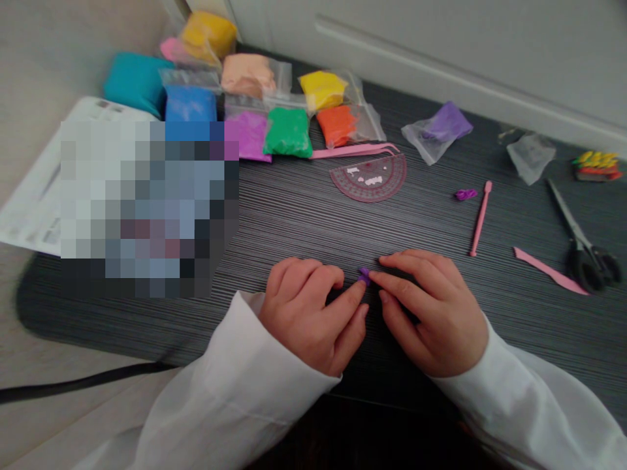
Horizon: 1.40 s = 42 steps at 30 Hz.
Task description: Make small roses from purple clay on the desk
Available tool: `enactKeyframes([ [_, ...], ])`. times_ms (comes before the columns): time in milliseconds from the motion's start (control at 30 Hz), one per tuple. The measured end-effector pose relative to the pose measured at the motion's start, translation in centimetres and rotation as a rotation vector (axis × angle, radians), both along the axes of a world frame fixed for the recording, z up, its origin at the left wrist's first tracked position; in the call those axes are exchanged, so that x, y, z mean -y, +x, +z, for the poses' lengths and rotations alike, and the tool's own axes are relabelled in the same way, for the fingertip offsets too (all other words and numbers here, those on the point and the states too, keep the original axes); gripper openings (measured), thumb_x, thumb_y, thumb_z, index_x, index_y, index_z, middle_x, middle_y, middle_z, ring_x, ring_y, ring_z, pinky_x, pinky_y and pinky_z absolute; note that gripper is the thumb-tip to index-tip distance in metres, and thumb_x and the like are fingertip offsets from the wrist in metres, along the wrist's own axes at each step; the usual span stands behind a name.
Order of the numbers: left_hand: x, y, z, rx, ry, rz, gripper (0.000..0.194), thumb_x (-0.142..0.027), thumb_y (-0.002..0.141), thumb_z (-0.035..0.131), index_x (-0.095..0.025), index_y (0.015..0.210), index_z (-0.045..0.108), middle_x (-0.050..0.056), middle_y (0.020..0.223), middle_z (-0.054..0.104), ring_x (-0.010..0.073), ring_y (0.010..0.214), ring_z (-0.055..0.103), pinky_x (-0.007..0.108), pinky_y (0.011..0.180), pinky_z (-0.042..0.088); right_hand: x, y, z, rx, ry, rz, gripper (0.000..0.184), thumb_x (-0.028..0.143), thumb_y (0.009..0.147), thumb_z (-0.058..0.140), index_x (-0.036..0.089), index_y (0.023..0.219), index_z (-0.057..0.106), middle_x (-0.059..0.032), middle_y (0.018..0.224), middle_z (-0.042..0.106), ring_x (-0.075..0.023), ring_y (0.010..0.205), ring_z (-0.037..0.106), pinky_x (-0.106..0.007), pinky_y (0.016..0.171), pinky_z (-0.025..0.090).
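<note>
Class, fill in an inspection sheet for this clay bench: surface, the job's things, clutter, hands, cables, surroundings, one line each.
Surface: dark striped tabletop, partly hidden by a pixelated patch.
Job's things: small purple clay piece on the tabletop, between the fingertips of both hands.
Hands: left hand and right hand, both at the clay, in white sleeves.
Clutter: bagged clay packs, pink modelling tool, black-handled scissors, pink semicircular protractor.
Cables: black cord off the tabletop, lower left.
Surroundings: pale panel, white paper at left.

No readable text
Printed sheet (34,219) blurred and partly pixelated; protractor (368,184) markings too small to read, no legible labels.
</note>
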<state>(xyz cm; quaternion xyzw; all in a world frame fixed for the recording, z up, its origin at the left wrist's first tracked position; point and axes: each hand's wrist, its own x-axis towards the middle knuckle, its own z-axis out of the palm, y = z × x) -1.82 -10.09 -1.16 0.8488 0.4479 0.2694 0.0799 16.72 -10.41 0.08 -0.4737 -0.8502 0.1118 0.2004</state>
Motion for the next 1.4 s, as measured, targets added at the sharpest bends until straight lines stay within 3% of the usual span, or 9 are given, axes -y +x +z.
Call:
enactKeyframes([
  [767, 0.2, -1.0, 0.4, 0.134, -0.007, 0.0, 0.013, -0.017, 0.071, 0.063, -0.016, 0.08, 0.072, 0.005, 0.067, 0.062, 0.0193, 0.066, 0.054, 0.039, 0.064, 0.046, 0.0, 0.1, 0.2, -0.071, -0.008, 0.053, 0.025, 0.011, 0.076, 0.056, 0.01, 0.099, 0.067, -0.0146, 0.105, 0.062, -0.029, 0.099, 0.054, -0.049, 0.08, 0.045],
  [1400, 0.2, -0.6, 0.1, 0.022, -0.014, -0.006, 0.021, -0.026, 0.073, 0.061, -0.02, 0.091, 0.072, 0.005, 0.07, 0.063, 0.0218, 0.069, 0.053, 0.043, 0.067, 0.044, -0.7, -0.7, -0.6, -0.072, 0.038, -0.146, 0.012, 0.018, 0.078, 0.06, 0.015, 0.085, 0.069, -0.0083, 0.095, 0.067, -0.0258, 0.092, 0.059, -0.046, 0.079, 0.046],
])
